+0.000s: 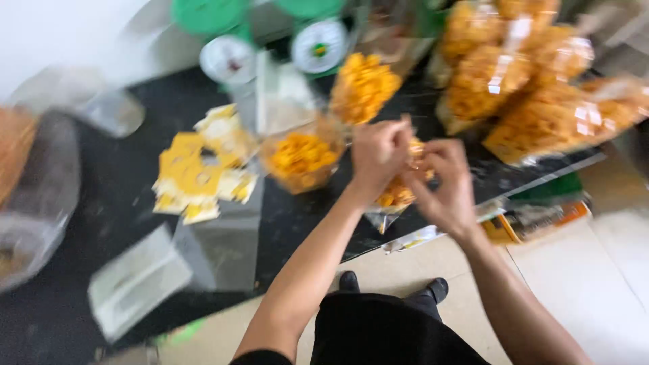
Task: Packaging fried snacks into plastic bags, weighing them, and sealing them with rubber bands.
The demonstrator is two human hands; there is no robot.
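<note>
Black countertop (122, 203) was strewn, from the left, with yellow labels (196, 169), two green scales (270, 40) and filled snack bags (534, 88). At its front edge a clear bag of orange snacks (395, 196) was pinched between the left hand (378, 155) and right hand (446, 182), fingers curled tightly on its neck; sealing appeared under way, which would call for a firm twist.

Bare forearms, black short sleeve, black trousers, black shoes.

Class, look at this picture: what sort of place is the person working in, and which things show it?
Probably a small snack-packing work spot. Both hands, left hand and right hand, hold a clear bag of orange snacks; filled bags pile up behind, weighing scales stand on the dark counter, and yellow labels lie nearby.
</note>
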